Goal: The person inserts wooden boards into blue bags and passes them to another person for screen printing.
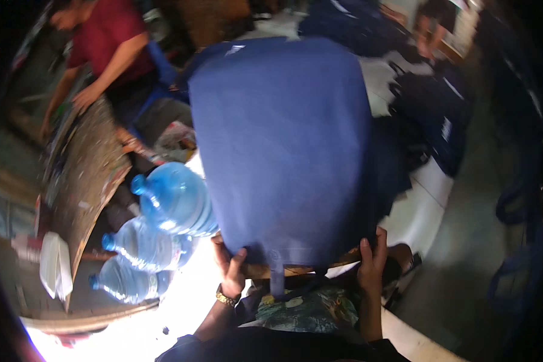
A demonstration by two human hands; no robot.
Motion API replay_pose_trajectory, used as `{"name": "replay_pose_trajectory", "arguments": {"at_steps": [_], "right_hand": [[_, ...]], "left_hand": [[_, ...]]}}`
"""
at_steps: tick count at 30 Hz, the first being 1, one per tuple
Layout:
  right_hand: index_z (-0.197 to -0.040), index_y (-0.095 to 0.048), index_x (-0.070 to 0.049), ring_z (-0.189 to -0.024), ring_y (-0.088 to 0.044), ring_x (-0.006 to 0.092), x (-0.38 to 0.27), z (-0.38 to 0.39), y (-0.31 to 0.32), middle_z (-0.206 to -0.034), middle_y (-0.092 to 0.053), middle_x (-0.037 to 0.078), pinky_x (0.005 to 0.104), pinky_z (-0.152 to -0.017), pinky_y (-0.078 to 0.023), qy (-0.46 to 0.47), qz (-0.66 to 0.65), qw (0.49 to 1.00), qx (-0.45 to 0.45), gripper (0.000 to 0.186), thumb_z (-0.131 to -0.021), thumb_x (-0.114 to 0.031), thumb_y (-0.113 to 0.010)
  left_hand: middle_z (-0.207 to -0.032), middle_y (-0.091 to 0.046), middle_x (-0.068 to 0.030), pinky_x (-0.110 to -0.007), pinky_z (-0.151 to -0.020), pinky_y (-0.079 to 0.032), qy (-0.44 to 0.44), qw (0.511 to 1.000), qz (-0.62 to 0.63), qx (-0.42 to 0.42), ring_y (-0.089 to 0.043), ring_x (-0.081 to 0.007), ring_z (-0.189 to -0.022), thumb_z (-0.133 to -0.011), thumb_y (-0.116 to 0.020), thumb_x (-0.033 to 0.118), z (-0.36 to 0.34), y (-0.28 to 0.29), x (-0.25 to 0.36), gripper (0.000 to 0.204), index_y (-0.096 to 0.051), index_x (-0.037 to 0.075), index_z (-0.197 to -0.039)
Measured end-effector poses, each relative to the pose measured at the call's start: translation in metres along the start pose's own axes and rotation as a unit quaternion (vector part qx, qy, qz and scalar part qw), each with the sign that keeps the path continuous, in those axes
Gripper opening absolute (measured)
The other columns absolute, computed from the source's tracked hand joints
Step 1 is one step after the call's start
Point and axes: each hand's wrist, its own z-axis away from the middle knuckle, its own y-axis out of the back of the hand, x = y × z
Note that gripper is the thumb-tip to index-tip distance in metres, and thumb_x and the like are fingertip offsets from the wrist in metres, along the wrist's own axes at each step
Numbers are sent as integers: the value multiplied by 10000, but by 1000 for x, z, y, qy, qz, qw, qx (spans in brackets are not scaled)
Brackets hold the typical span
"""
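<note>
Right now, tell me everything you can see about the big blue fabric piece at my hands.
The blue fabric piece looks plain and smooth, roughly rectangular with rounded upper corners, and has a small pale mark near its top left. A translucent strip hangs at its lower edge. It extends away from you, the left hand and right hand gripping its lower corners.

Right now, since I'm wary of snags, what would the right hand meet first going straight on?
Most likely the blue bag: the right hand points up at its lower right corner and seems to touch it, though depth is unclear.
</note>
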Motion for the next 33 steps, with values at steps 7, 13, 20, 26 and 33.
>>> {"name": "replay_pose_trajectory", "arguments": {"at_steps": [7, 13, 20, 26, 33], "right_hand": [[-1320, -359, 121, -806, -615, 230, -95, -50, -117, -1022, -598, 232, 302, -698, -486, 222, -19, 931, -288, 476, -935, -130, -484], [-1328, -451, -6, -1081, -481, 349, -186, -37, -205, -1194, -486, 201, 443, -918, -394, 515, 107, 815, -245, 686, -750, -329, -630], [-882, -612, -81, -1073, -538, 231, -152, 10, -276, -1065, -575, 87, 445, -986, -358, 718, 25, 606, -342, 209, -736, -218, -673], [-1013, -646, -50, -993, -590, 222, -166, -7, -252, -981, -618, 73, 411, -951, -385, 681, -39, 628, -375, 319, -742, -217, -666], [-1341, -467, -89, -1308, -354, 385, -193, -53, -294, -1450, -306, 195, 477, -1067, -283, 572, 28, 741, -350, 604, -771, -184, -642]], "left_hand": [[-961, -549, -50, -237, -771, -362, -53, 965, 1, 256, -470, -101, -841, -781, -589, 128, -8, 101, 98, 507, -380, 66, -1240], [-898, -607, -46, -200, -726, -428, -92, 922, 104, 362, -555, -80, -817, -874, -558, 15, -11, 174, 141, 318, -453, 65, -1170], [-960, -632, -80, -251, -708, -500, -110, 909, 98, 389, -612, -123, -857, -880, -562, 29, -23, 211, 141, 223, -486, 48, -1089], [-930, -625, -61, -263, -739, -475, -95, 902, 40, 418, -604, -147, -857, -831, -587, 47, -54, 235, 139, 203, -568, 28, -1033], [-981, -612, -72, -283, -782, -469, -58, 919, 20, 389, -587, -159, -923, -789, -621, 99, -62, 294, 141, 316, -590, 0, -1087]]}}
